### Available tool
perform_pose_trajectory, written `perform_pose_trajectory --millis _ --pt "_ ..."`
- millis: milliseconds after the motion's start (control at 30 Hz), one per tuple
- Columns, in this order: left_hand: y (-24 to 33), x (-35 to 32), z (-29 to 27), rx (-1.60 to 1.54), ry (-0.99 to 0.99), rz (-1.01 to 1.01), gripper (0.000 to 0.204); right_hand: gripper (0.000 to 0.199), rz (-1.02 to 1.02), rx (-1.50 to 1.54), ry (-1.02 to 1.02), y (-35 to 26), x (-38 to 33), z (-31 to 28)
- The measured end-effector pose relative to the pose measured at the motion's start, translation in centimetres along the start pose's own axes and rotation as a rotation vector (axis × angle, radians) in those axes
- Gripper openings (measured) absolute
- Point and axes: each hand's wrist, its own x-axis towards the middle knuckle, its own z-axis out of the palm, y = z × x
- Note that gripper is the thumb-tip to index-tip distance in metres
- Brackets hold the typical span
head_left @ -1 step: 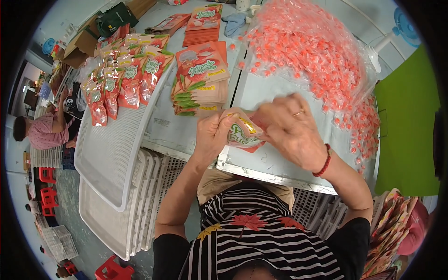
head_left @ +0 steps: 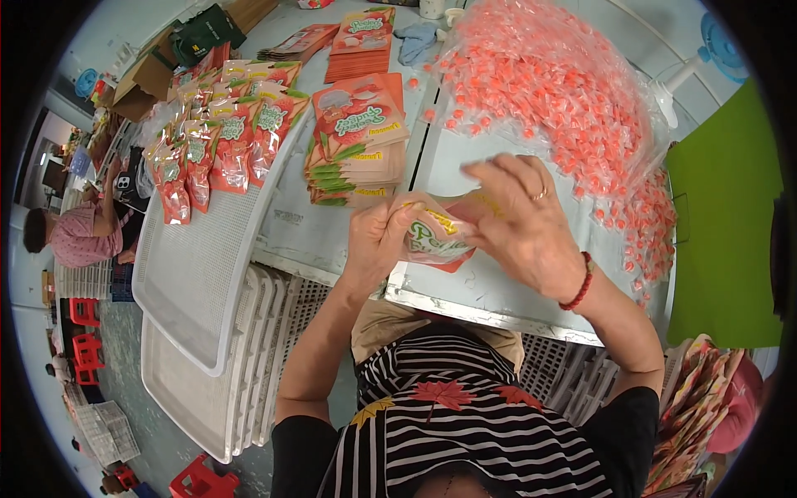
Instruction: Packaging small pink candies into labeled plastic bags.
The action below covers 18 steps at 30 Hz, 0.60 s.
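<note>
Bright, fairly even light – edges bowed, corners black.

Wall [head_left: 145, 37] at far left: pale blue-white. Floor [head_left: 121, 361] at left: grey-green, marked. Red stools [head_left: 203, 481] stand along the left side. Pale work table [head_left: 523, 303] spans centre. Green panel [head_left: 722, 224] at right. Lighting bright, even.

My pink plastic pouch [head_left: 435, 241] shows green and yellow lettering; my round beaded bracelet [head_left: 589, 280] is red, my black cloth top [head_left: 465, 444] striped white with red and yellow leaves, the small wrapped candies [head_left: 581, 158] coral.
</note>
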Motion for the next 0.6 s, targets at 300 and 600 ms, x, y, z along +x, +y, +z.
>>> perform_pose_trajectory --millis 300,600 --pt "2.2 -0.3 -0.2 -0.35 -0.129 -0.299 0.017 0.023 0.52 0.491 -0.286 0.6 -1.2 1.0" --pt "1.1 -0.4 0.7 -0.299 0.006 -0.165 0.016 0.021 0.5 0.627 -0.455 2.4 -1.6 1.2"
